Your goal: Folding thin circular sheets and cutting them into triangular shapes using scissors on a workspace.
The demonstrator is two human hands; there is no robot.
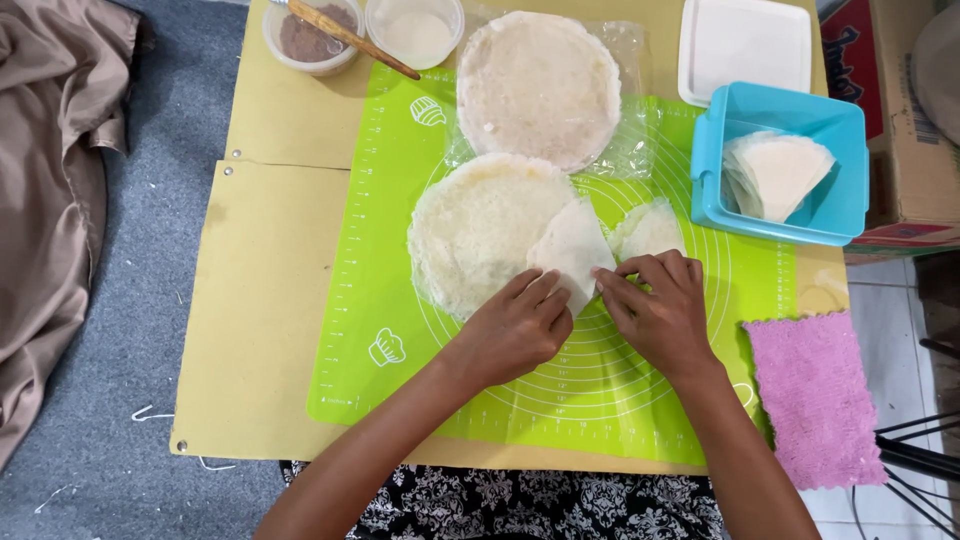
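On a green silicone mat lies a stack of round, pale thin wrappers. A folded wrapper piece rests at the stack's right edge. My left hand presses its lower corner with the fingertips, and my right hand pinches the same corner from the right. Another folded wrapper lies just beyond my right hand. A second round stack of wrappers sits in clear plastic at the far side of the mat.
A turquoise tub at the right holds folded triangular wrappers, with a white lid behind it. Two clear bowls, one with brown filling and a wooden stick, one with white powder, stand at the back. A pink cloth lies near right.
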